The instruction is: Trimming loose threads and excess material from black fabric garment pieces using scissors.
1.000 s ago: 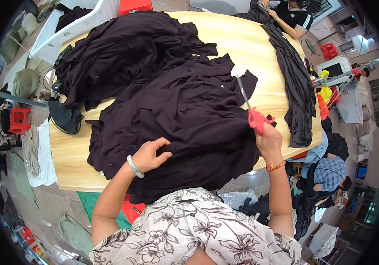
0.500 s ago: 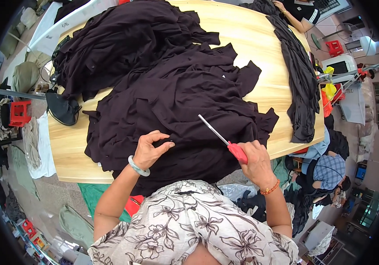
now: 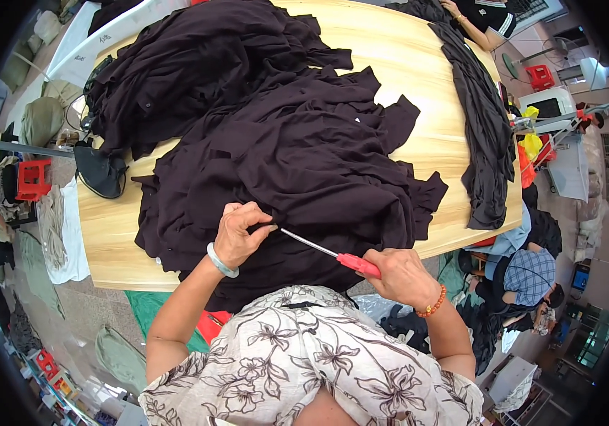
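Note:
A heap of dark purple-black garments point(image 3: 297, 153) spreads over the near part of the table and hangs over its front edge. My left hand point(image 3: 240, 234) is closed in a pinch near that edge, with a small bit of dark cloth at the fingertips. In my right hand point(image 3: 402, 273) is a red-handled tool point(image 3: 356, 265) with a long thin metal shaft. Its shaft points left, and the tip lies close beside my left fingertips. Whether the tip touches the cloth I cannot tell.
Behind lies a second dark garment pile point(image 3: 198, 67) on the wooden table point(image 3: 382, 53). A long black cloth strip point(image 3: 476, 121) runs along the right edge. A black lamp-like hood point(image 3: 100, 172) stands at the left. Co-workers are at the far right, one in a checked shirt point(image 3: 529, 275).
My right hand has lowered, and the tool has swung down and left until its tip is beside my left fingertips. My left hand has moved slightly and keeps its pinch.

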`<state>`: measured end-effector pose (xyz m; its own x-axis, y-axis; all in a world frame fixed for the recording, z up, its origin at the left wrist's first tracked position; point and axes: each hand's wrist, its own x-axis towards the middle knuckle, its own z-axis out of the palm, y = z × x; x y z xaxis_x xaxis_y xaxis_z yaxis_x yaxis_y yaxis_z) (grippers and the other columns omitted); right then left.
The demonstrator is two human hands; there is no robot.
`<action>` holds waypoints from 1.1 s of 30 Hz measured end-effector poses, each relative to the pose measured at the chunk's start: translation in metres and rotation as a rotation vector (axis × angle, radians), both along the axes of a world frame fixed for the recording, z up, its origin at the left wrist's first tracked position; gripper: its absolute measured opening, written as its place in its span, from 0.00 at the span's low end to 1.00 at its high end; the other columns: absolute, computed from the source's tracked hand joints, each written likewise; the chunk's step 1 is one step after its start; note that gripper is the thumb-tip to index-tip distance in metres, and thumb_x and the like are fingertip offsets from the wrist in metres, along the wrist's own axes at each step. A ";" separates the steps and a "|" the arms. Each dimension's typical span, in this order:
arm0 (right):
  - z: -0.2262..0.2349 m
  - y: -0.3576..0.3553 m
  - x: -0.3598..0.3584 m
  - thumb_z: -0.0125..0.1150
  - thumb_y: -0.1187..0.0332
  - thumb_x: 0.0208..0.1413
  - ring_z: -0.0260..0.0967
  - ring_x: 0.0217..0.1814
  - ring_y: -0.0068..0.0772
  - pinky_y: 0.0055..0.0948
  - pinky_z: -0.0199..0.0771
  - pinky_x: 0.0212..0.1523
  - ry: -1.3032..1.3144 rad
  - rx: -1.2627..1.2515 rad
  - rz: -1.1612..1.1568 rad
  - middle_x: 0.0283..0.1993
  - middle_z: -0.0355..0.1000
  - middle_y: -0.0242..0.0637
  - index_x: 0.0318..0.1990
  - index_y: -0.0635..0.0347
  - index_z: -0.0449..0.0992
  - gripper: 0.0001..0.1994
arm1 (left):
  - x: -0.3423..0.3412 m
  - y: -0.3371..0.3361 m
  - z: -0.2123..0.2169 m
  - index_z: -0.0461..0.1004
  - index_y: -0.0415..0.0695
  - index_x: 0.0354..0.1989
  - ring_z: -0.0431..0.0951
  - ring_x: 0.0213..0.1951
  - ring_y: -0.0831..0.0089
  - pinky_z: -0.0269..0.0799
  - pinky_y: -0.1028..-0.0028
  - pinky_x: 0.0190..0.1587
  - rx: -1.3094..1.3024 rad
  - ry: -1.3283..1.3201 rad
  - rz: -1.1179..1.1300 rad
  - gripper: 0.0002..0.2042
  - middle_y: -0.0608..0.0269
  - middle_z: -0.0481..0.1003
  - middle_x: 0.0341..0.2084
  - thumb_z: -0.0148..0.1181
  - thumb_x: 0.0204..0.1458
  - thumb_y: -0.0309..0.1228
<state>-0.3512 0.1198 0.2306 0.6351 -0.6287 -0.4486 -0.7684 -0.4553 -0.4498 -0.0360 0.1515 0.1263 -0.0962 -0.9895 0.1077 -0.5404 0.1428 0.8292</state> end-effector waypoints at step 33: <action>0.002 0.019 0.028 0.63 0.61 0.52 0.75 0.30 0.46 0.41 0.72 0.29 -0.040 -0.070 0.049 0.25 0.74 0.42 0.38 0.55 0.76 0.10 | 0.035 0.030 -0.007 0.76 0.39 0.27 0.75 0.34 0.63 0.69 0.69 0.41 -0.068 0.135 0.062 0.08 0.60 0.78 0.27 0.67 0.37 0.19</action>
